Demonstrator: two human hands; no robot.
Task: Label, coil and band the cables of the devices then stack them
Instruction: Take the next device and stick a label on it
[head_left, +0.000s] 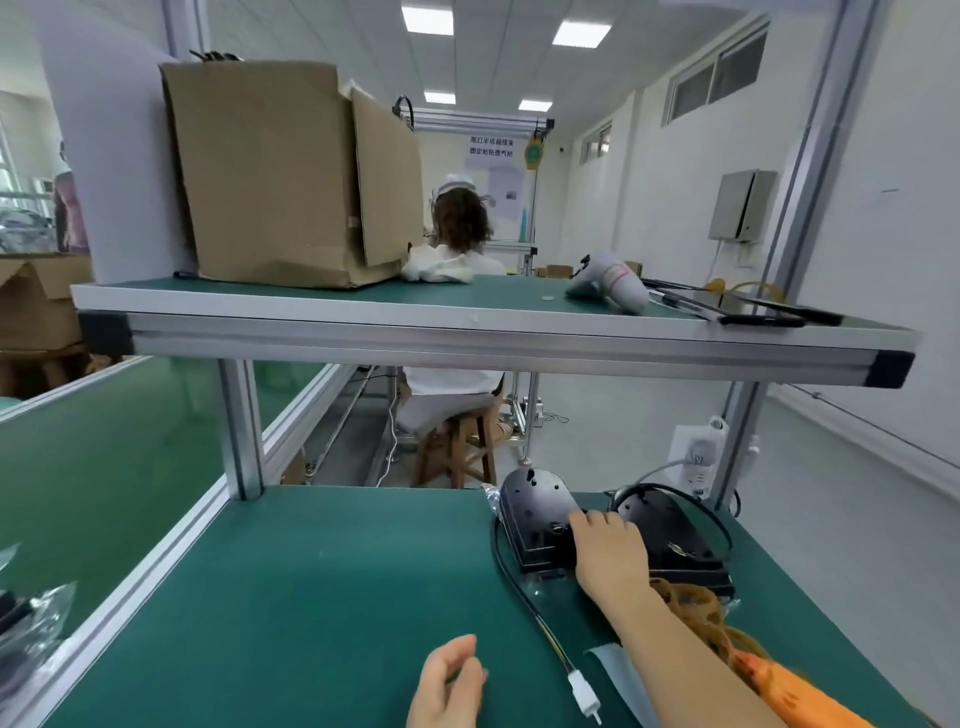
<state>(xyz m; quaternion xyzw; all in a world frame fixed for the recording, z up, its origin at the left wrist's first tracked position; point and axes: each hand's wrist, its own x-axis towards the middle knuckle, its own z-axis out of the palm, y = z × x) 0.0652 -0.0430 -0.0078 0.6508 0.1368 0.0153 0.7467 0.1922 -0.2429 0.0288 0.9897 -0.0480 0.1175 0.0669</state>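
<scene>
Handling of the near black device (537, 512) is governed by its rigid moulded housing, which appears stiff, smooth and of moderate weight; a grip across both long edges of the base is advised rather than on the domed top, where slipping is likely. The right hand (610, 548) is laid over the gap between this device and a second black device (670, 535) just to its right, fingers curled onto the near housing; whether a firm hold has been closed cannot be told. The left hand (449, 683) is held loosely half-open and empty, nearer the body and to the left of the right forearm. The cable (524, 597) is trailed from the near device, passing between the two hands, and is ended in a white connector (584, 693) just right of the left hand. It is judged thin, limp and easily coiled; it should be taken behind the connector, not by the pins. Rubber bands (696, 608) lie under the right forearm, touching the second device.
</scene>
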